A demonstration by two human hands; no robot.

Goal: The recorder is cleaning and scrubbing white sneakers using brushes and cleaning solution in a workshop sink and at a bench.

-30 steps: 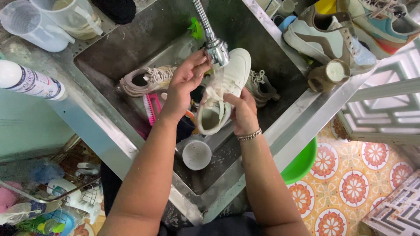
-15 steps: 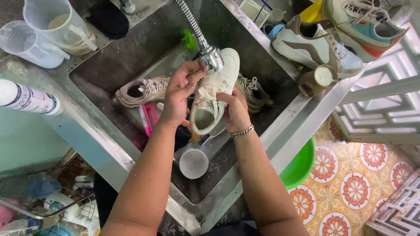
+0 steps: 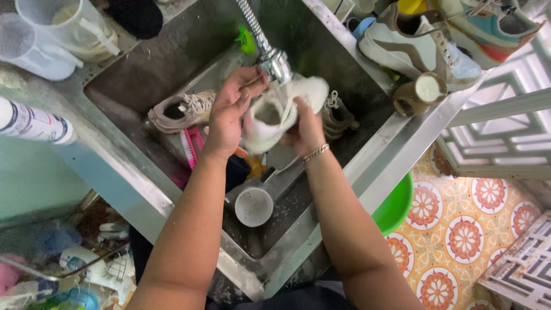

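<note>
I hold a white sneaker under the metal tap head over a steel sink. My left hand grips the shoe's heel side, fingers reaching up near the tap. My right hand, with a bracelet on the wrist, supports the shoe from the right and below. The shoe's opening faces up toward me. A beige sneaker lies in the sink to the left, and a darker shoe lies to the right.
A pink brush and a grey cup lie in the sink. Plastic jugs and a bottle stand at left. Sneakers and a brown tub rest on the right ledge. A green basin sits below.
The white shoe has been tipped so that its opening faces up more, and both hands have shifted slightly under the tap. The view has drifted a little.
</note>
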